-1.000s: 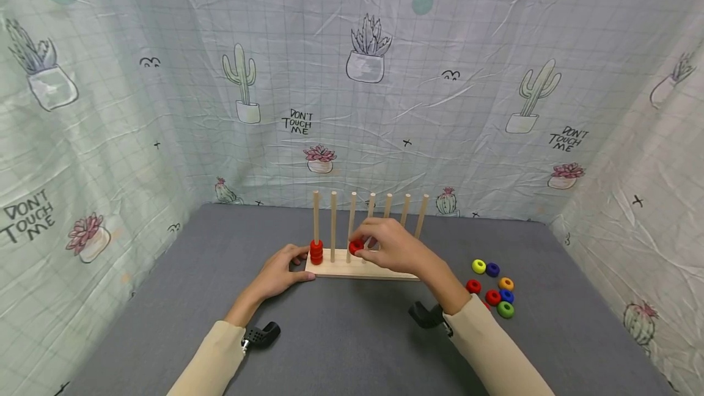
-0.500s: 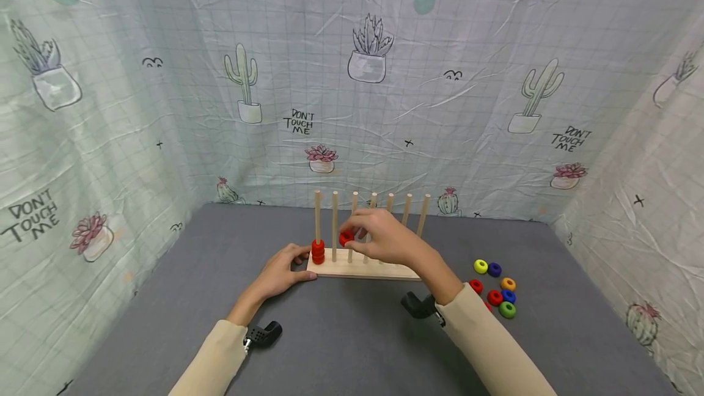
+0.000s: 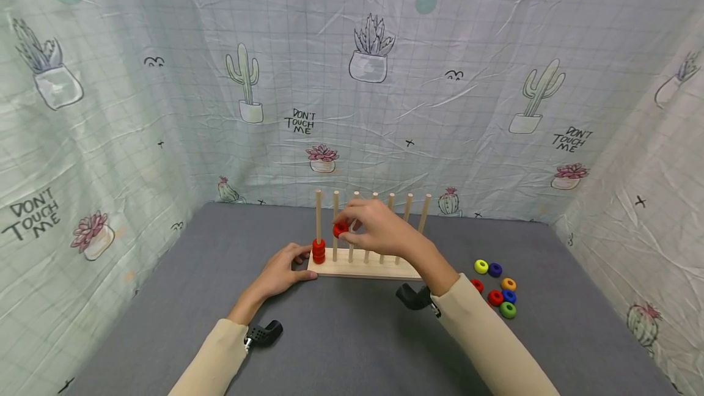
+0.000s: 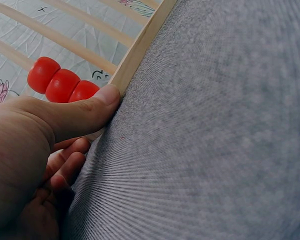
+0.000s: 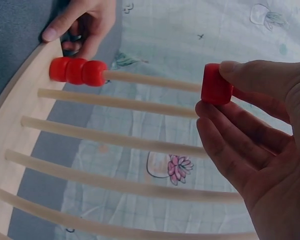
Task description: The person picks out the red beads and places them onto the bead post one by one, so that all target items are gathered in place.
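Note:
My right hand [image 3: 379, 226] pinches a red bead [image 3: 340, 229] between thumb and fingertips. In the head view it overlaps the second peg from the left, around mid-height. The right wrist view shows this bead [image 5: 217, 84] side-on, near the end peg. Upright wooden pegs rise in a row from a pale wooden peg rack [image 3: 363, 269]. Three red beads [image 3: 318, 252] are stacked on its leftmost peg. My left hand [image 3: 282, 271] grips the rack's left end, thumb [image 4: 106, 96] on the front corner and fingers around behind.
Loose beads lie on the grey table [image 3: 341, 335] to the right: a yellow bead [image 3: 481, 266], a green bead [image 3: 508, 310], an orange bead [image 3: 508, 285] and several red and blue ones. A printed cloth [image 3: 407, 109] hangs behind and along both sides.
My right hand has carried the red bead left and upward, from around the third peg to the second. The left hand keeps its hold on the rack's end.

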Available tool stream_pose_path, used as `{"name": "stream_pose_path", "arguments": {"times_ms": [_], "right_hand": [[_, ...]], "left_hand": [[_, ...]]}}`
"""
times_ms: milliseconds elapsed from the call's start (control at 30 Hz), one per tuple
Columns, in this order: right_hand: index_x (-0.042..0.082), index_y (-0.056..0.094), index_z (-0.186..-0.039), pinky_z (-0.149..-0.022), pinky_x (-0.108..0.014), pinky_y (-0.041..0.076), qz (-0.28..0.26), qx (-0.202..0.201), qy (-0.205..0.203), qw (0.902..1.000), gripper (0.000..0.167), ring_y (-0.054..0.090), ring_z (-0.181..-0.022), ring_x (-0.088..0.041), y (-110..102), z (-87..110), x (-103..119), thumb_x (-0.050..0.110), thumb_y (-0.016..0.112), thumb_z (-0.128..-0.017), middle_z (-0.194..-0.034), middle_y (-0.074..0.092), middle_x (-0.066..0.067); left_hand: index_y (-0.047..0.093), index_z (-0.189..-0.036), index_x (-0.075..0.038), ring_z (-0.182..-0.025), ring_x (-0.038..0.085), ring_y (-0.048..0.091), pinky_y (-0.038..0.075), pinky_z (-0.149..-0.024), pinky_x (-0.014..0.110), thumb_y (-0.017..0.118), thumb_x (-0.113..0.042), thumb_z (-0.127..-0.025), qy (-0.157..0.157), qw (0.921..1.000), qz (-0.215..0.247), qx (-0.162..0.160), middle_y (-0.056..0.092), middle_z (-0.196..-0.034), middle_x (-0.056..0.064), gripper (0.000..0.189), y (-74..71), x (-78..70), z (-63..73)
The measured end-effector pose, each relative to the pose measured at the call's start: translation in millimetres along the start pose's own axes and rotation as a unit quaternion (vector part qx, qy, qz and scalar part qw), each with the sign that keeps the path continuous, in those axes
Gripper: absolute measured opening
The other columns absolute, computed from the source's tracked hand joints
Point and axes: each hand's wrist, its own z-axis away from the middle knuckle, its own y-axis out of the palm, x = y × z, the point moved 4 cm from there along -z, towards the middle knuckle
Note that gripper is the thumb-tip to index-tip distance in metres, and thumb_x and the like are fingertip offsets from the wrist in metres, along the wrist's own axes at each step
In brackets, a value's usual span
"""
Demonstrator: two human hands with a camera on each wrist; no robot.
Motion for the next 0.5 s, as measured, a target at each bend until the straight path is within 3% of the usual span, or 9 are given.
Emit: {"name": "stream_pose_path", "arguments": {"times_ms": [233, 500], "right_hand": [[0.009, 0.076, -0.115, -0.076, -0.028, 0.058, 0.016, -0.017, -0.01, 0.9997, 0.02, 0.07, -0.089, -0.021, -4.5, -6.3, 3.3, 0.016, 0.074, -0.096, -0.109, 0.071, -0.006], [0.011, 0.076, -0.116, -0.075, -0.025, 0.056, 0.017, -0.022, -0.004, 0.9996, 0.021, 0.069, -0.087, -0.016, -7.9, -11.6, 7.6, 0.018, 0.074, -0.097, -0.112, 0.072, -0.004]], "left_hand": [[0.062, -0.144, -0.009, -0.102, 0.016, 0.06, 0.048, -0.088, 0.037, 0.087, -0.038, -0.084, 0.0, 1.0, -0.001, 0.001, 0.065, -0.116, 0.003, 0.071, -0.3, -0.7, -0.5], [0.062, -0.143, -0.009, -0.102, 0.016, 0.06, 0.048, -0.088, 0.037, 0.087, -0.037, -0.083, 0.003, 1.0, 0.0, -0.002, 0.065, -0.115, 0.003, 0.071, 0.0, 0.2, 0.9]]}}
